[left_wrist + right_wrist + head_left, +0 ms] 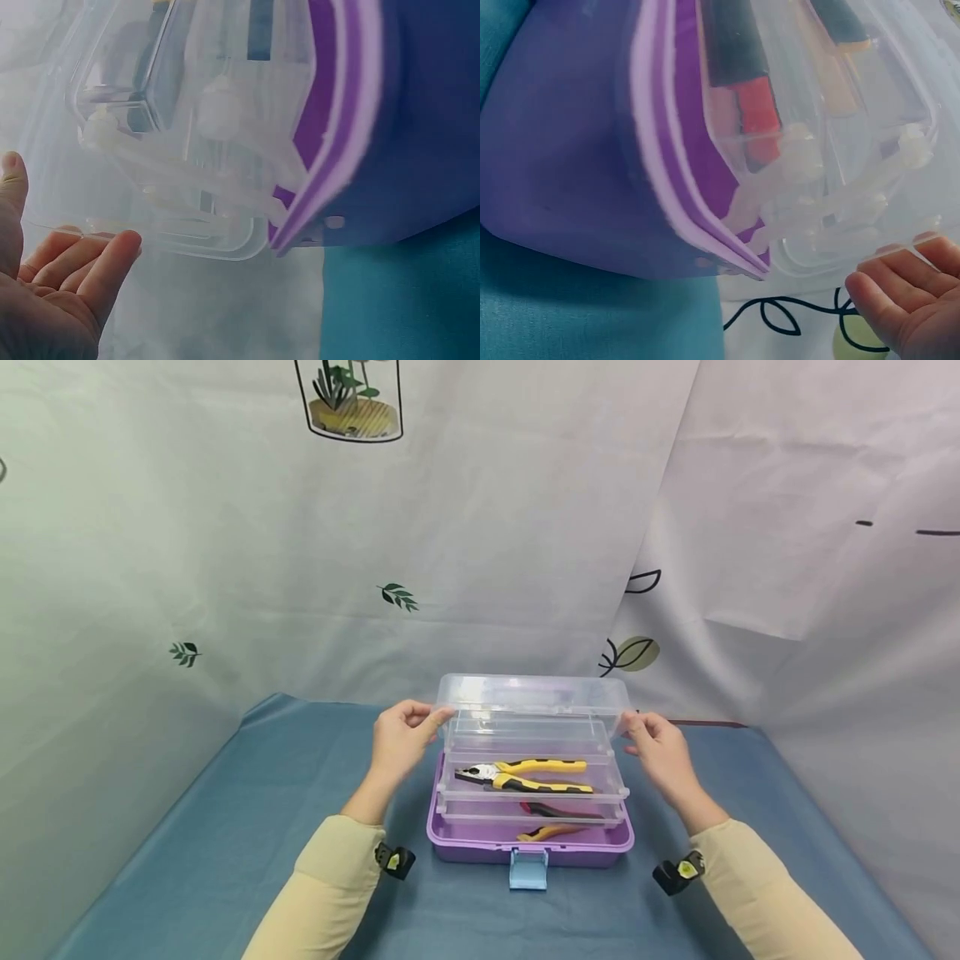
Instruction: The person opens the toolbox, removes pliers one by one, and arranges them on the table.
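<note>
A purple toolbox point(530, 853) with its clear lid point(534, 693) raised stands in front of me. At the lid's left edge, my left hand point(402, 739) holds it between thumb and fingers. My right hand point(660, 756) grips the opposite edge; its fingertips meet the clear rim in the right wrist view. Clear stepped trays point(532, 743) are lifted out over the base on white hinge arms point(172, 165). Yellow-and-black pliers point(540, 767) lie in a tray with their jaws to the left. Lower down are a red-and-black handle point(558, 811) and a yellow handle point(549, 832), partly seen through the plastic.
A light blue latch point(528, 870) hangs down at the box's front. The box rests on a blue cloth point(247, 860). Behind it hangs a pale curtain point(487, 527) printed with leaves. Small black devices are strapped to both wrists.
</note>
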A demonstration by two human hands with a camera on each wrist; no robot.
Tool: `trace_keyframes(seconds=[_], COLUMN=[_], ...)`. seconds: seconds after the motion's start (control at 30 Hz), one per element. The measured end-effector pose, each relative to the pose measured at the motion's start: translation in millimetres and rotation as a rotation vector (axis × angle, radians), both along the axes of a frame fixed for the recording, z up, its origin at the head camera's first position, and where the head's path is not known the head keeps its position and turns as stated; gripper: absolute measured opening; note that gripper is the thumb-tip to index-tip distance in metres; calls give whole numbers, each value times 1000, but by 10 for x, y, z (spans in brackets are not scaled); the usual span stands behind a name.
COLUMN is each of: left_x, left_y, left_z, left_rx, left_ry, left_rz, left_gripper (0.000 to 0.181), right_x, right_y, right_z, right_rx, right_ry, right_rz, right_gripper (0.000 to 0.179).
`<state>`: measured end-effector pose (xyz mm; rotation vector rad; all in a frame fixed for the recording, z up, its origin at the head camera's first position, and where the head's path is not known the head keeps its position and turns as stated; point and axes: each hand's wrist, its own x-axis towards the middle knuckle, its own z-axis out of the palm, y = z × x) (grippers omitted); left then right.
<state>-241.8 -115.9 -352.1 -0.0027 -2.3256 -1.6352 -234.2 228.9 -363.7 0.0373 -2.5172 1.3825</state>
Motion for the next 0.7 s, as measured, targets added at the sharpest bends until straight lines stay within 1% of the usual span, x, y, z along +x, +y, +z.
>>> trace_keyframes(seconds=[0.13,0.27,0.43,0.7], left_x=[14,10,-11,-56], left_y=[-7,-13,-19,-33], left_z=[68,109,124,147], left_rx=[-6,-25,-48,-1], left_ry=[-35,-45,-54,-103], left_rz=[-2,-5,-3,-21], left_gripper=[48,50,53,60], right_x=[15,34,27,-7], right_y=[11,21,41,49], right_z=[87,156,166,170], right_rx=[17,31,33,4], right_ry=[-52,-90,-106,-134], right_rz=[-2,5,20,31], right_gripper=[63,66,69,74])
